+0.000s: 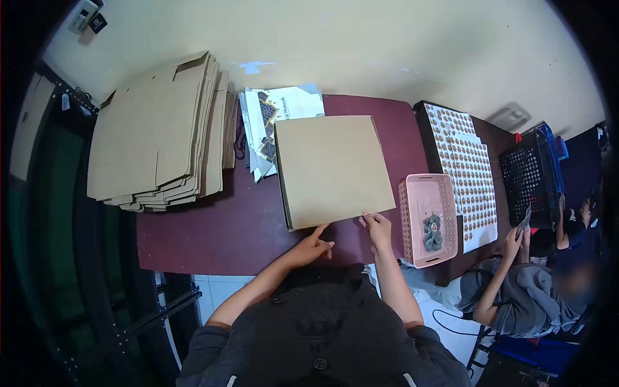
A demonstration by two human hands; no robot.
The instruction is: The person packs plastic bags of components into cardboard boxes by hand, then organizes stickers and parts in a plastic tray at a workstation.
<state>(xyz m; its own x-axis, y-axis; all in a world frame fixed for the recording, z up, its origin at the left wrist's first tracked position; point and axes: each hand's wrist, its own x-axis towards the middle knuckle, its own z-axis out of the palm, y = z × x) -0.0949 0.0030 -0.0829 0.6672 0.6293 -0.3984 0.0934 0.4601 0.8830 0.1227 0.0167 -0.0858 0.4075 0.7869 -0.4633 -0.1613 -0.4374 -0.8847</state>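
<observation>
A flat, closed cardboard box [334, 171] lies on the maroon table in front of me, slightly turned. My right hand [377, 231] pinches its near edge close to the right corner, thumb on top. My left hand [313, 249] is at the near edge further left; its index finger reaches to the box's edge, and the thumb stands apart from the partly curled fingers. Behind the box's left side are printed paper sheets or bags [261, 129] with a dark blue and gold pattern, partly covered by the box.
A stack of flattened cardboard [148, 135] stands at the left on the table [238, 238]. To the right are a pink basket [412, 258] with small dark packets [432, 233], sticker sheets [474, 187] and a black crate [522, 171]. Another person [516, 290] sits at the far right, holding something.
</observation>
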